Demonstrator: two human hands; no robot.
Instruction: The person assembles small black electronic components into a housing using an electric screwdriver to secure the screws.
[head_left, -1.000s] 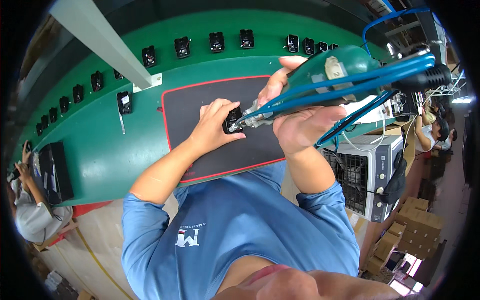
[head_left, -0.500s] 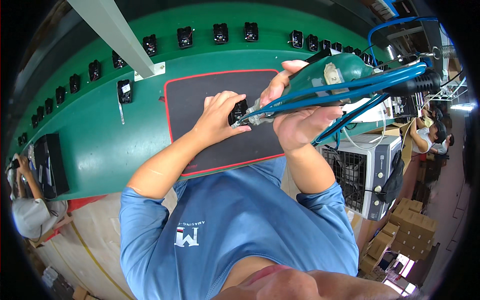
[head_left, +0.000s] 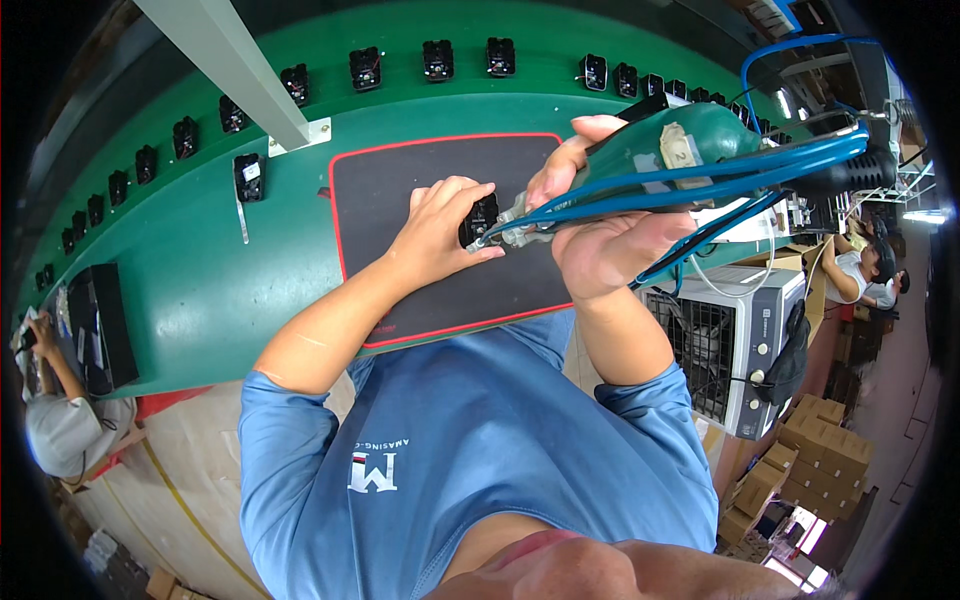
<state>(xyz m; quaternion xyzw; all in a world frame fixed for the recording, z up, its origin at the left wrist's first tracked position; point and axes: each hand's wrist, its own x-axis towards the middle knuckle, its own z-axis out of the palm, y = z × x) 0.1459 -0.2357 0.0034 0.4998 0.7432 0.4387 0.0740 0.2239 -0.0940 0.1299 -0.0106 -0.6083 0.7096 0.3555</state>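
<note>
Over the dark red-edged mat (head_left: 385,200), my left hand (head_left: 435,228) grips a small black housing (head_left: 482,216) between fingers and thumb. My right hand (head_left: 605,258) is wrapped about the front of a green power screwdriver (head_left: 725,135), which lies nearly level in the picture. Its clear nose (head_left: 520,230) meets the near right side of the housing, beside my left thumb. Blue hoses (head_left: 730,180) run along the tool's body. My fingers and the nose hide much of the housing, and the exact contact spot cannot be made out.
Several similar black housings (head_left: 438,60) line the green strip behind the workbench (head_left: 200,300). One more housing (head_left: 249,178) lies left of the grey post (head_left: 225,60). An air cooler (head_left: 745,350) stands at right, near stacked cartons (head_left: 825,450). Another person (head_left: 70,430) sits far left.
The screwdriver and my right hand have shifted slightly right. My left hand keeps its grip on the housing, almost in the same place. The row of housings has slipped slightly left in view.
</note>
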